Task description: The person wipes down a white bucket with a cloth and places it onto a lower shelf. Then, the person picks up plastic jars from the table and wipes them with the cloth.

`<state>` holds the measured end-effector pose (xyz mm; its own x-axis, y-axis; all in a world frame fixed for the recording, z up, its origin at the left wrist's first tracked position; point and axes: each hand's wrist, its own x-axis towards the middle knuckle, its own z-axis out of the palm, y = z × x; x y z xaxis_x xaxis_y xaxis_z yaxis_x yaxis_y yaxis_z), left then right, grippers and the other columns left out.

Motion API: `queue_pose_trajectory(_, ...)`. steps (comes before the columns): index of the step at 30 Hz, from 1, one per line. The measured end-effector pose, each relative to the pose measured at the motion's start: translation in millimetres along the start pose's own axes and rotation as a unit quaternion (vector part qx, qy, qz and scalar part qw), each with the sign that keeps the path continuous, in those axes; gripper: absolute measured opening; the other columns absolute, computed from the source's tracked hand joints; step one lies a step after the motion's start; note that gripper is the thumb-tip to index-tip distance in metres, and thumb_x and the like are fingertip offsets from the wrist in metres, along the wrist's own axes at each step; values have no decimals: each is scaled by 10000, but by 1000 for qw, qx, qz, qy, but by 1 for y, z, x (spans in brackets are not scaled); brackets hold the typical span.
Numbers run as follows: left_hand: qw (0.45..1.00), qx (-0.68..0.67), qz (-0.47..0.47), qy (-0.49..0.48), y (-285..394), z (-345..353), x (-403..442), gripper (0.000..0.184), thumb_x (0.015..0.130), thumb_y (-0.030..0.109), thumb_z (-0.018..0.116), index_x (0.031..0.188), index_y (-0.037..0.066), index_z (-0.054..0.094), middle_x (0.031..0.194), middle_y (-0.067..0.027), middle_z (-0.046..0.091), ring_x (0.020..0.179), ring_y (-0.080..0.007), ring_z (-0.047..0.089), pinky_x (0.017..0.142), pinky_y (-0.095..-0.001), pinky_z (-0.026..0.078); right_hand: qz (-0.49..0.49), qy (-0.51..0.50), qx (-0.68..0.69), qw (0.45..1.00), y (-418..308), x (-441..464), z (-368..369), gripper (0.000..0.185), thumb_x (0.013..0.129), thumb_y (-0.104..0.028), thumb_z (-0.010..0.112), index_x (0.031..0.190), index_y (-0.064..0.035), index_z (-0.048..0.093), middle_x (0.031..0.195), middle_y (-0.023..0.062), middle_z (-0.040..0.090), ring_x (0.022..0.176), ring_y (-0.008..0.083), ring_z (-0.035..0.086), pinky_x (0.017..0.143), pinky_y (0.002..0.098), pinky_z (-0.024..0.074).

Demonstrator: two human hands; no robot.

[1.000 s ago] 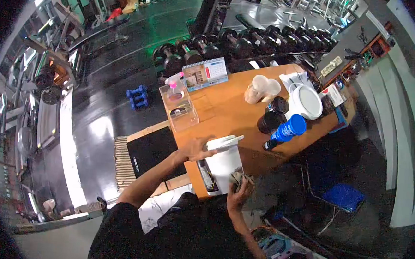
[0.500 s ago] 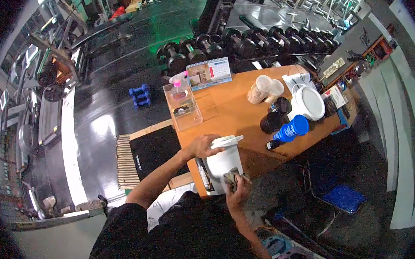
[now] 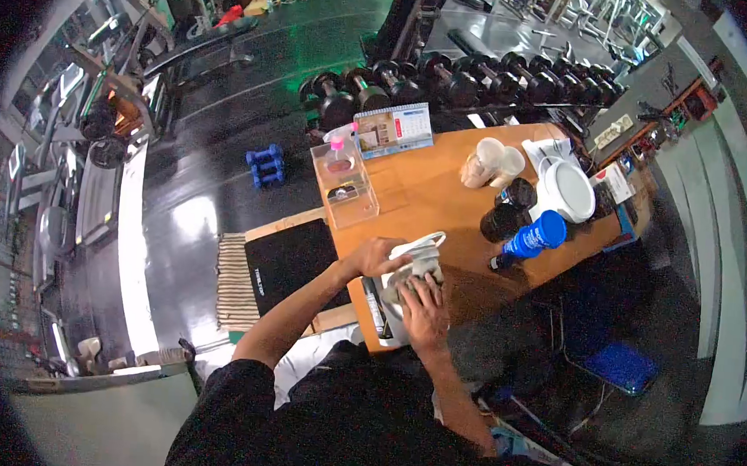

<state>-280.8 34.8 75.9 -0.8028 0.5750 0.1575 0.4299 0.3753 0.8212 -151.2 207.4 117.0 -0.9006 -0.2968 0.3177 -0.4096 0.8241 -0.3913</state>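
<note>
A white tub (image 3: 394,328) is at the near edge of the wooden table (image 3: 412,179), partly covered by my hands. My left hand (image 3: 375,257) grips its upper rim on the left side. Spread over a greyish-brown cloth (image 3: 397,288), my right hand (image 3: 424,310) presses it against the tub's side. A white handle or rim piece (image 3: 427,240) shows at the tub's far end. Beneath the tub, a dark flat item lies partly hidden at the table edge.
Toward the right are a blue shaker (image 3: 536,236), a dark jar (image 3: 504,220), wrapped cups (image 3: 485,161) and a white lidded container (image 3: 567,192). A clear box (image 3: 345,201) and calendar (image 3: 394,130) are at the left. A blue chair (image 3: 620,367) stands right.
My right hand has moved up the tub with the cloth, its fingers now spread across it. My left hand remains at the rim. The whole view has shifted slightly.
</note>
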Motion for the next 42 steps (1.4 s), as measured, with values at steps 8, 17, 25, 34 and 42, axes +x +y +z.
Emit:
queue_pose_trajectory(8, 995, -62, -70, -24, 8, -5, -5, 396, 887, 392, 542, 1043, 36, 622, 753, -162, 639, 653, -253, 609, 629, -386, 481, -2, -248, 95, 964, 4, -37, -63, 334, 805, -66, 546, 1118, -145, 631, 1207, 86, 573, 1182, 304, 488, 998, 391, 416)
queue_pose_trajectory(17, 996, -58, -66, -26, 10, -3, 1, 350, 892, 353, 514, 1063, 64, 614, 777, -168, 645, 686, -301, 622, 656, -393, 482, 44, 25, 39, 998, 8, 33, -18, 366, 774, -33, 622, 1137, -73, 606, 1227, 139, 497, 1182, 340, 448, 989, 427, 380)
queue_pose_trajectory(25, 997, -26, -74, -14, 10, -2, -1, 378, 902, 386, 499, 1003, 44, 625, 779, -175, 641, 695, -300, 629, 650, -403, 490, -16, -107, -8, 994, -2, -31, -37, 336, 779, -45, 569, 1110, -88, 612, 1195, 110, 527, 1172, 322, 455, 973, 433, 388)
queue_pose_trajectory(34, 997, -17, -75, 2, 8, -1, -5, 357, 894, 383, 522, 937, 44, 625, 784, -187, 635, 703, -341, 620, 631, -417, 485, 103, -182, 165, 964, 25, -14, -77, 349, 803, -31, 550, 1151, -40, 573, 1194, 163, 542, 1114, 365, 506, 942, 416, 426)
queue_pose_trajectory(42, 999, 23, -46, 11, 0, 3, -1, 356, 890, 352, 520, 1014, 36, 627, 714, -188, 632, 648, -315, 632, 618, -407, 487, -22, -41, 37, 998, 20, 37, -12, 388, 774, -90, 629, 1157, -85, 574, 1166, 140, 502, 1114, 357, 465, 941, 451, 384)
